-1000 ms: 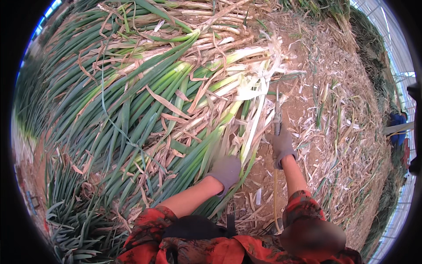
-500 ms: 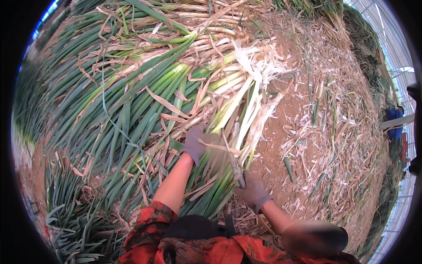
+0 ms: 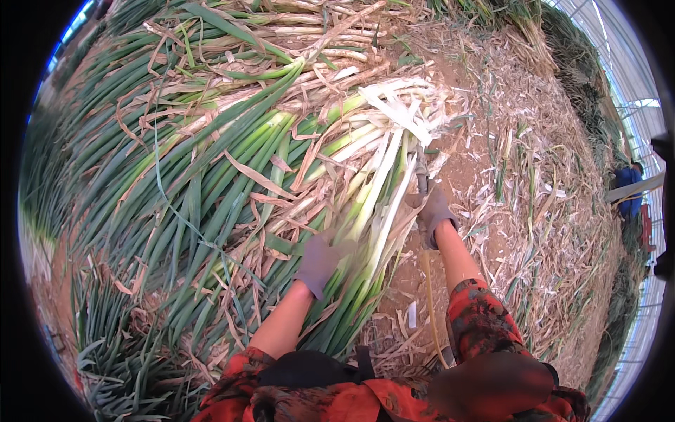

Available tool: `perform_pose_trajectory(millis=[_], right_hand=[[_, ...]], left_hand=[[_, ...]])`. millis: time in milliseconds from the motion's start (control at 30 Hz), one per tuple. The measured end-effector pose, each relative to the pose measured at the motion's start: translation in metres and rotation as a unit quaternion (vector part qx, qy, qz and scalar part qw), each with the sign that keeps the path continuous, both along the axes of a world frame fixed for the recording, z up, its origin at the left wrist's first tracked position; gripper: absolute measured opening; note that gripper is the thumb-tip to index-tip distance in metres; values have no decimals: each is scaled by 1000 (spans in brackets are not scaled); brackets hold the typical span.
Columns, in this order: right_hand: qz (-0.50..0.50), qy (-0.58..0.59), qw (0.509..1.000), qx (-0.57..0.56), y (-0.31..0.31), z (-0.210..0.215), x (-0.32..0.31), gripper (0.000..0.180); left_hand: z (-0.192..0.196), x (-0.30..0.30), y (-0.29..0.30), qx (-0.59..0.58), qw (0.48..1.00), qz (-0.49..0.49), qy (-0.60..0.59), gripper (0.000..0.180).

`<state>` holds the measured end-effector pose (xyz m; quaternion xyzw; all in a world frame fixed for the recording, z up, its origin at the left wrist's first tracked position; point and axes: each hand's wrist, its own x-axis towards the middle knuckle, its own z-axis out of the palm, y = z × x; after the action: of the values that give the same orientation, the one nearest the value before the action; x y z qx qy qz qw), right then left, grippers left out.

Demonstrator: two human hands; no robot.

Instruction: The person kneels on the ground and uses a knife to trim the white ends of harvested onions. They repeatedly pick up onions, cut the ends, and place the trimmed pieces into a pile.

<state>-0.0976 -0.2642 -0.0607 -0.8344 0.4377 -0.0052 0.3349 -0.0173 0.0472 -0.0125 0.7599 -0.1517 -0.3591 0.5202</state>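
Note:
My gloved left hand (image 3: pixel 318 260) is over the green onion stalks near the middle, its fingers smeared by motion, so its grip cannot be read. My gloved right hand (image 3: pixel 435 212) is closed round a slim grey air blow gun (image 3: pixel 422 174), whose tip lies beside the white root ends. A thin yellowish hose (image 3: pixel 432 302) runs from below that hand toward my body. Beneath both hands fans out a bunch of long green onions (image 3: pixel 377 186), white ends away from me and green leaves toward me. Loose white peel (image 3: pixel 399 112) is draped over its far end.
A large heap of green onions (image 3: pixel 211 183) with dry brown leaves fills the left side. More leaves (image 3: pixel 133 380) lie at lower left. Peel scraps and dry leaves (image 3: pixel 534 232) litter the soil on the right. Someone in blue (image 3: pixel 628 190) is at the far right edge.
My right hand has moved away from my body with the air blow gun, up to the white ends. My left hand has shifted slightly toward me. The white peel has spread differently.

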Motion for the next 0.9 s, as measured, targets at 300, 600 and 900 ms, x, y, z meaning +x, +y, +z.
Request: perform_pose_trajectory(millis=[300,600,900], right_hand=[[170,133,957,191,193,99,-88,51],[170,156,956,183,197,101,-109,46],[127,97,974,162,169,96,-78,55]], left_hand=[[-61,43,29,8,991,105,-88,34],[-32,36,18,-30,993,96,-58,45],[-62,33,28,-6,981,167,-96,35]])
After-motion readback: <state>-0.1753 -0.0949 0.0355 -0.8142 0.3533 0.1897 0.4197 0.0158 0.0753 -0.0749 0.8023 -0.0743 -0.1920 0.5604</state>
